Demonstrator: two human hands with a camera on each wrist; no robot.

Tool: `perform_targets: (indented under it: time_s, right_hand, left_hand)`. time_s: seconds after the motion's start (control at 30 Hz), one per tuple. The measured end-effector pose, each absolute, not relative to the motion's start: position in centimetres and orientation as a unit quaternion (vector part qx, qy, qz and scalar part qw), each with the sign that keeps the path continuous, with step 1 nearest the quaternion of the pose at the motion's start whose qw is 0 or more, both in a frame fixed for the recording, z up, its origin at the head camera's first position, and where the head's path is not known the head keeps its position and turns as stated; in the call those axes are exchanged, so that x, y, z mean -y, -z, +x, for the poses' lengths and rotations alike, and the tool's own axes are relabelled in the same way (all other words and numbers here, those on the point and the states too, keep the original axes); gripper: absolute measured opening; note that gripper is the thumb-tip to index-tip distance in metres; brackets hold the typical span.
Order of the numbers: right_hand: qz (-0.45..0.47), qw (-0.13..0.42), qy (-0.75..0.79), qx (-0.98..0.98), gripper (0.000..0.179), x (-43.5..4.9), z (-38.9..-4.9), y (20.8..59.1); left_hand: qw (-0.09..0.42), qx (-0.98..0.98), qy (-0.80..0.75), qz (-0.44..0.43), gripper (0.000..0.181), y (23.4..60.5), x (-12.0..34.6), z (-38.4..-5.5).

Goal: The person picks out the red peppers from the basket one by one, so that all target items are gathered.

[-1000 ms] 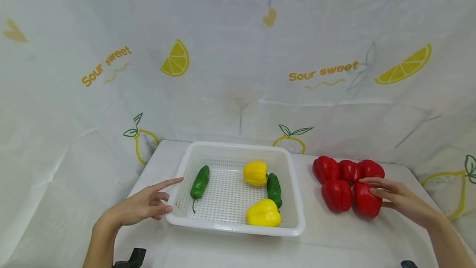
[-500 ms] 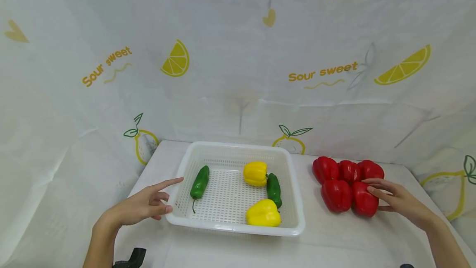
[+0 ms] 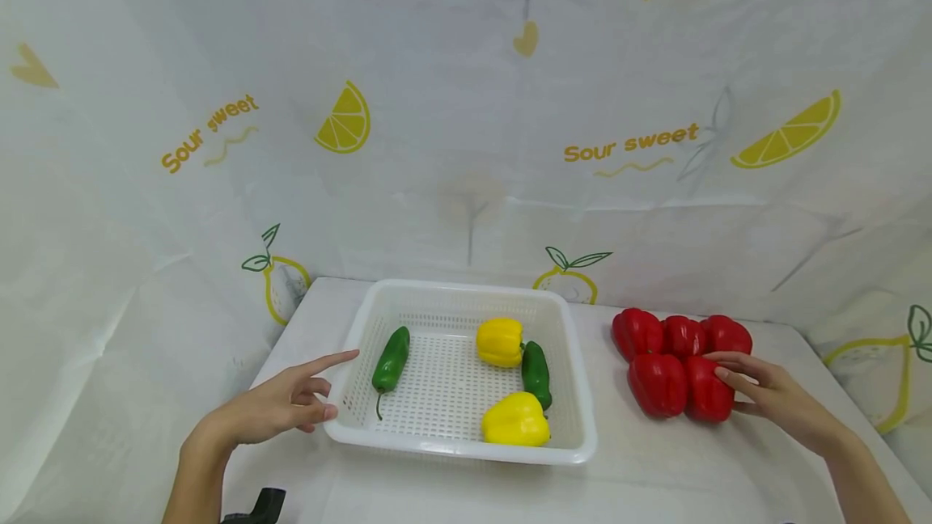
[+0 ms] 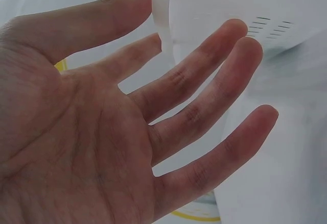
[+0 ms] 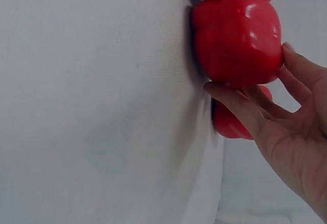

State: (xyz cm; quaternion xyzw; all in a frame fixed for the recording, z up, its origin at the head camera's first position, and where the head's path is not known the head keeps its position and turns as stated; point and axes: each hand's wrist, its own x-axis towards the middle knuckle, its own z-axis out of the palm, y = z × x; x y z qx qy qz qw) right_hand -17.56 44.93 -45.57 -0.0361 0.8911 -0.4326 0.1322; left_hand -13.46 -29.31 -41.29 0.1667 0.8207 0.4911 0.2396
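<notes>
The left hand, fingers spread, is at the left side of the white plastic basket, its index finger and thumb right at the rim. In the left wrist view the other fingers extend loosely beneath the basket wall. At the right, the right hand touches a red bell pepper along its right side and top. The right wrist view shows one fingertip low beside this pepper and another at its top. Several more red bell peppers lie close against it.
Two yellow bell peppers and two green chili peppers lie inside the basket. A white cloth printed with lemons hangs behind the white table. Part of a black object shows by the left forearm.
The right hand and the red bell pepper it touches have moved slightly left, bringing the pepper against its neighbour. The left hand and basket have stayed in place.
</notes>
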Motion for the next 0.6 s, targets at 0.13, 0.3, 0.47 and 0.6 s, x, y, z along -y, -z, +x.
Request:
perform_targets:
  time_s: [0.13,0.3,0.47,0.6]
  right_hand:
    - [-0.039,0.125,0.435,-0.891,0.056,-45.1,-17.5,45.8]
    - [-0.049,0.126,0.438,-0.889,0.055,-45.1,-17.3,45.4]
    - [-0.047,0.134,0.439,-0.887,0.058,-45.0,-17.0,44.8]
    - [-0.049,0.143,0.451,-0.879,0.056,-44.9,-16.8,44.6]
  left_hand:
    - [0.238,-0.832,-0.472,0.170,0.077,41.3,29.4,-13.6]
    - [0.228,-0.844,-0.443,0.200,0.075,41.3,29.8,-13.8]
    - [0.213,-0.847,-0.428,0.235,0.074,41.2,30.2,-14.0]
    - [0.202,-0.855,-0.411,0.245,0.072,40.9,30.4,-14.1]
